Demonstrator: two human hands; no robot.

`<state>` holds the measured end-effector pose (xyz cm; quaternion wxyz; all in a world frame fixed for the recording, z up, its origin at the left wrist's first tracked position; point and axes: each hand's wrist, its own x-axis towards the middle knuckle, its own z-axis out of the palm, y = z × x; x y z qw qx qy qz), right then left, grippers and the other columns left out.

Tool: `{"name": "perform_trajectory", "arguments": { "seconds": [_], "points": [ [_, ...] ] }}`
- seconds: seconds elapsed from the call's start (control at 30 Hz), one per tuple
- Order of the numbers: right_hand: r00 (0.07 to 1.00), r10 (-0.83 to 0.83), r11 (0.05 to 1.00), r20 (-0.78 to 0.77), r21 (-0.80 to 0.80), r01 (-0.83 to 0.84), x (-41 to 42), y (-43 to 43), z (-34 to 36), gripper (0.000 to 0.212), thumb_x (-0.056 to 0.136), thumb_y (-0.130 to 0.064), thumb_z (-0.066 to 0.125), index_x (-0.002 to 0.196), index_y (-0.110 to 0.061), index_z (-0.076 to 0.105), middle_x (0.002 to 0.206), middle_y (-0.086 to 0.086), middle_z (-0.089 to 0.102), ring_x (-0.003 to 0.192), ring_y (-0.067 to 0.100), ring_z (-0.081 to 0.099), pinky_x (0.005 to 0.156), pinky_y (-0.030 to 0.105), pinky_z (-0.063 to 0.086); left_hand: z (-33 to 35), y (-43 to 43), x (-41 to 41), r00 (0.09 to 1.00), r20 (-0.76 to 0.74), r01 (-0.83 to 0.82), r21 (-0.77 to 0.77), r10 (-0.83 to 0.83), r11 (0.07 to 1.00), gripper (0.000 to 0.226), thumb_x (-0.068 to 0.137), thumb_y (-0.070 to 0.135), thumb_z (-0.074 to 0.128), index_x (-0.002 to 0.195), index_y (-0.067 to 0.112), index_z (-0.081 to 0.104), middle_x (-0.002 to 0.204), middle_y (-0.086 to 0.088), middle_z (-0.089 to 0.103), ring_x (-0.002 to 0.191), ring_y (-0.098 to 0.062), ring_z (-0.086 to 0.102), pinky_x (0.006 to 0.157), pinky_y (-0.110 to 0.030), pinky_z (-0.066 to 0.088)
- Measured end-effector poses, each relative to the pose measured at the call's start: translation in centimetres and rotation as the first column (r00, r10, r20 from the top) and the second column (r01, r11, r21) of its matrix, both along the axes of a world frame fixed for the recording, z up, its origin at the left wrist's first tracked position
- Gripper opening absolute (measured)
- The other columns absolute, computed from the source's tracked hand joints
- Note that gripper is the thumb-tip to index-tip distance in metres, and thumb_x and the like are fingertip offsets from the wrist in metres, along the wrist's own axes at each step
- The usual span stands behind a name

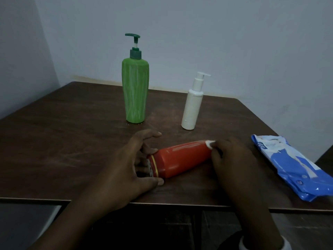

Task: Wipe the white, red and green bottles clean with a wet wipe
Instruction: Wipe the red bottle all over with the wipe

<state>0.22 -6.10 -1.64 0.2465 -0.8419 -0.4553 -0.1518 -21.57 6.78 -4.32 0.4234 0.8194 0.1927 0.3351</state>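
A red bottle (pixel 180 157) lies on its side near the front of the dark wooden table (pixel 72 132). My left hand (pixel 129 165) holds its near end, fingers and thumb curled around it. My right hand (pixel 232 159) grips a white wet wipe (pixel 210 143) and presses it against the bottle's far end; most of the wipe is hidden under the fingers. A green pump bottle (pixel 136 91) stands upright behind, and a white pump bottle (pixel 191 109) stands upright to its right.
A blue and white pack of wet wipes (pixel 292 166) lies at the table's right side, near the front edge. The table's front edge runs just below my hands. Pale walls stand behind and to the left.
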Motion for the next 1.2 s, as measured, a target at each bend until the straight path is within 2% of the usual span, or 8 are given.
{"name": "perform_trajectory", "arguments": {
  "seconds": [0.13,0.3,0.53,0.73,0.83,0.93,1.1,1.2],
  "points": [
    [0.994,0.106,0.99,-0.003,-0.091,-0.106,-0.4,-0.2,0.3,0.028,0.093,-0.026,0.053,0.119,-0.025,0.063,0.115,-0.002,0.061,0.105,0.013,0.053,0.092,0.028,0.041,0.1,-0.1,0.0,1.0,-0.003,-0.015,0.009,0.015,1.0,0.106,0.059,0.007,0.099,0.126,0.068,0.044,0.117,0.007,0.065,0.104,-0.009,0.072,0.08,-0.028,0.063],
    [0.996,-0.079,0.993,-0.032,-0.084,0.076,0.0,-0.4,0.5,0.026,0.094,-0.03,0.051,0.117,-0.025,0.062,0.108,-0.003,0.059,0.097,0.012,0.054,0.086,0.031,0.046,-0.1,-0.1,0.0,1.0,-0.01,-0.025,0.022,0.025,0.999,0.104,0.059,0.01,0.099,0.128,0.066,0.044,0.117,0.01,0.062,0.101,-0.014,0.072,0.079,-0.031,0.064],
    [0.945,0.3,0.952,0.128,0.028,-0.306,-4.3,-0.2,-1.9,0.029,0.074,-0.01,0.075,0.102,-0.016,0.072,0.091,-0.001,0.065,0.082,0.014,0.06,0.073,0.028,0.052,-0.2,0.2,0.0,0.996,-0.041,-0.075,0.009,0.076,0.997,0.102,0.057,0.014,0.1,0.125,0.067,0.045,0.115,0.018,0.063,0.102,-0.007,0.07,0.081,-0.03,0.063],
    [0.847,0.488,0.855,0.21,0.079,-0.512,-7.7,0.5,-1.8,0.028,0.089,-0.022,0.051,0.109,-0.014,0.068,0.101,-0.001,0.06,0.092,0.011,0.054,0.079,0.023,0.046,0.0,0.2,-0.2,0.993,-0.071,-0.093,0.094,0.099,0.991,0.069,0.065,0.021,0.097,0.122,0.043,0.066,0.119,0.027,0.061,0.109,0.004,0.064,0.089,-0.025,0.06],
    [0.872,0.435,0.884,0.223,0.077,-0.46,-7.3,1.2,-1.3,0.031,0.088,-0.025,0.048,0.109,-0.015,0.068,0.108,0.0,0.062,0.098,0.013,0.055,0.083,0.027,0.049,-0.1,0.3,-0.1,0.991,-0.062,-0.111,0.079,0.117,0.991,0.067,0.063,0.022,0.098,0.116,0.047,0.066,0.117,0.026,0.064,0.106,0.001,0.067,0.088,-0.028,0.061],
    [0.945,0.284,0.951,0.161,0.08,-0.299,-6.0,0.6,-1.4,0.031,0.079,-0.02,0.06,0.108,-0.015,0.069,0.109,0.004,0.064,0.099,0.019,0.06,0.081,0.038,0.055,-0.2,0.3,0.0,0.987,-0.083,-0.134,0.058,0.139,0.989,0.066,0.061,0.022,0.099,0.107,0.054,0.064,0.114,0.03,0.062,0.1,0.003,0.068,0.084,-0.025,0.061],
    [0.856,0.429,0.891,0.288,0.02,-0.454,-7.8,1.1,-0.8,0.032,0.082,-0.02,0.054,0.109,-0.01,0.068,0.112,0.007,0.064,0.103,0.017,0.056,0.089,0.027,0.047,0.1,0.2,0.0,0.984,-0.123,-0.126,0.044,0.13,0.991,0.057,0.062,0.02,0.098,0.1,0.044,0.063,0.11,0.022,0.065,0.097,0.004,0.067,0.08,-0.022,0.061],
    [0.905,0.329,0.936,0.271,0.036,-0.351,-6.3,1.6,0.1,0.03,0.075,-0.02,0.066,0.104,-0.013,0.069,0.104,0.005,0.069,0.098,0.017,0.062,0.088,0.027,0.041,0.0,0.3,0.1,0.982,-0.121,-0.145,0.034,0.148,0.989,0.059,0.058,0.022,0.1,0.097,0.044,0.062,0.108,0.021,0.067,0.092,-0.001,0.07,0.076,-0.028,0.063]
  ]
}}
